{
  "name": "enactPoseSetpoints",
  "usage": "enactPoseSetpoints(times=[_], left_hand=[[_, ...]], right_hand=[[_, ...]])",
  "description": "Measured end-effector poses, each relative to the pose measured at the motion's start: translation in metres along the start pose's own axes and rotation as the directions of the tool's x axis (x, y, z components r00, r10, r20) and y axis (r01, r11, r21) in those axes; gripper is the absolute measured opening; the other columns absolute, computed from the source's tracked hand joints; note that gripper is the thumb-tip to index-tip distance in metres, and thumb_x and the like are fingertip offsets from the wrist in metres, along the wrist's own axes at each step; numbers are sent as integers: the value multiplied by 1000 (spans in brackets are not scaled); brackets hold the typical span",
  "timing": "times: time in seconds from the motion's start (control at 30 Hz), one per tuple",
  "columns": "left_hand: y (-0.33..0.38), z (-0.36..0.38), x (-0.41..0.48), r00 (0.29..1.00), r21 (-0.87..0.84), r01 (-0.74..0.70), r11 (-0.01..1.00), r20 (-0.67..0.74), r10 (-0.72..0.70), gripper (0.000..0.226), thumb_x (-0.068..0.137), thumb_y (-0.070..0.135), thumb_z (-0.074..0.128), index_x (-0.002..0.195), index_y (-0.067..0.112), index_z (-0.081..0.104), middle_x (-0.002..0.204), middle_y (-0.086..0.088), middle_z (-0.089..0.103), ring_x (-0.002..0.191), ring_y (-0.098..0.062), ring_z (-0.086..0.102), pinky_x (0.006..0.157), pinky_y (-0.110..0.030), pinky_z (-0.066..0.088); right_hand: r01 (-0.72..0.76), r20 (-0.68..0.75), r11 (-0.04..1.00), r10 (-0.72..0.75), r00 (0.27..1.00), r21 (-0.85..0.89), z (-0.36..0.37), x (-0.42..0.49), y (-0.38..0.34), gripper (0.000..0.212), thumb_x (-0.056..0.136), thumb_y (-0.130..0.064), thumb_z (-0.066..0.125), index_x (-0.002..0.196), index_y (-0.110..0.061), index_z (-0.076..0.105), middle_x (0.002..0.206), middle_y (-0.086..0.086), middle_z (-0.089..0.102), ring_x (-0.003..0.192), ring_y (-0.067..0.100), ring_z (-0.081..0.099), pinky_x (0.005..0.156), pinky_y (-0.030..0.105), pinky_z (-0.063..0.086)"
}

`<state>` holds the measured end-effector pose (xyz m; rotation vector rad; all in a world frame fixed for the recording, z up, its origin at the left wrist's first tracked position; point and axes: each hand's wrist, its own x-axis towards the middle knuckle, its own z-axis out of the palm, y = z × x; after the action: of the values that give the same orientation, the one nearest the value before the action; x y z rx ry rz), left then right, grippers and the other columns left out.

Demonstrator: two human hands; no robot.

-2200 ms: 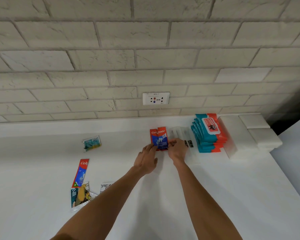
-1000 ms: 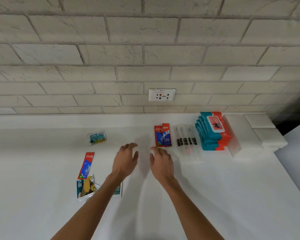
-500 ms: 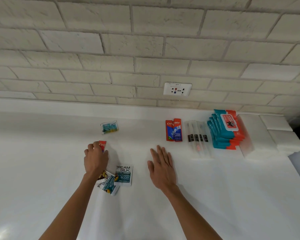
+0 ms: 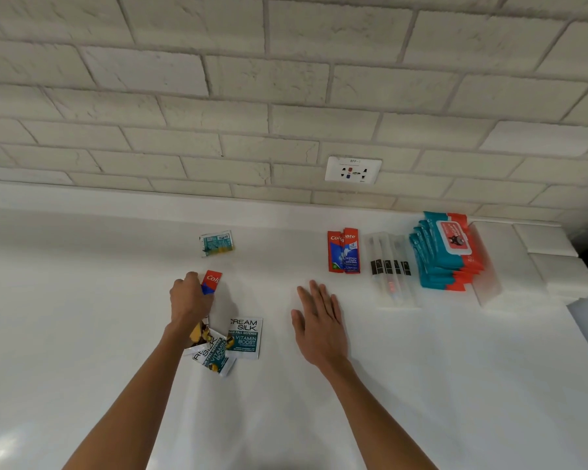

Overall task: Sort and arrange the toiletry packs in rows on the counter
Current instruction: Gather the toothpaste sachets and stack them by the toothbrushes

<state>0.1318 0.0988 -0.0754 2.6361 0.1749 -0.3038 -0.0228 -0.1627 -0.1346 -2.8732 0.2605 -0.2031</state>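
Note:
My left hand (image 4: 188,301) grips a red and blue toothpaste sachet (image 4: 212,280) at the left middle of the white counter (image 4: 421,385). Just below that hand lie overlapping conditioner sachets (image 4: 243,337), white and teal. A small teal sachet (image 4: 216,243) lies alone farther back. My right hand (image 4: 318,325) rests flat on the counter with straight fingers, holding nothing. Behind it, a row runs to the right: two toothpaste sachets (image 4: 343,252), clear toothbrush packs (image 4: 389,266), and a stack of teal and orange wet-wipe packs (image 4: 447,254).
White tissue or pad packs (image 4: 554,266) sit at the far right end of the row. A wall socket (image 4: 353,169) is set in the white brick wall behind the counter. The counter's right edge drops off at the far right.
Both hands left the two toothpaste sachets in the row. My left hand moved left to the loose sachets and took hold of a toothpaste sachet; my right hand settled flat on the counter.

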Motion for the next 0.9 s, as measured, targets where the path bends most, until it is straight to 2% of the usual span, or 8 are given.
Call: enactPoseSetpoints(times=[0.07,0.17,0.33,0.43,0.53,0.63,0.77,0.9], left_hand=[[2,-3,1,999,-47,-8,999,34,10,51,79,17,87,124,3,65,114,-18,72,106,-34,65,88,-44,54],[7,-4,-4,997,-77,-57,995,49,61,27,79,12,85,105,6,78,97,-13,76,89,-28,67,80,-39,57],[19,3,-22,993,-198,-80,977,72,96,7,89,18,81,91,12,79,81,-5,76,75,-25,70,76,-40,61],[34,8,-38,989,-376,-46,925,111,94,11,93,18,76,83,14,79,75,-2,76,70,-19,71,67,-30,57],[50,15,-51,979,-561,60,826,193,60,11,96,20,73,100,11,77,93,-8,77,86,-22,72,73,-36,58],[66,28,-61,955,-725,192,661,294,45,17,94,21,76,104,7,73,101,-12,77,96,-29,75,85,-46,62],[91,36,-75,937,-821,254,510,340,80,25,93,20,76,104,-2,71,102,-18,77,97,-34,75,88,-47,63],[107,39,-79,891,-838,365,405,441,109,34,95,27,74,109,-4,73,104,-18,78,94,-28,74,83,-39,60]], right_hand=[[-2,3,1000,2,1000,1,0,0,0,59,113,-49,27,166,-23,31,176,4,18,164,22,9,131,49,21],[-1,7,1000,1,1000,5,-1,0,0,59,113,-50,26,166,-24,30,176,4,17,164,22,8,131,49,20],[-2,17,999,1,1000,34,-5,0,0,59,113,-50,25,167,-26,28,177,2,14,164,20,4,133,47,15],[-37,3,990,37,999,138,-4,5,-1,53,112,-46,36,160,-24,43,173,-1,27,163,18,17,132,45,20],[-137,22,887,142,990,441,-16,11,-11,31,109,-38,55,134,-24,67,142,-6,65,138,12,55,116,34,46],[-185,73,730,182,981,658,-38,14,-27,13,105,-32,66,112,-25,73,108,-19,74,104,-1,69,89,18,58],[-268,135,569,266,955,778,-53,14,-38,19,97,-37,75,111,-24,73,101,-15,77,94,-7,71,77,11,57],[-304,153,480,329,932,823,-54,13,-25,18,93,-28,81,108,-21,74,100,-9,78,91,4,76,81,21,63]])
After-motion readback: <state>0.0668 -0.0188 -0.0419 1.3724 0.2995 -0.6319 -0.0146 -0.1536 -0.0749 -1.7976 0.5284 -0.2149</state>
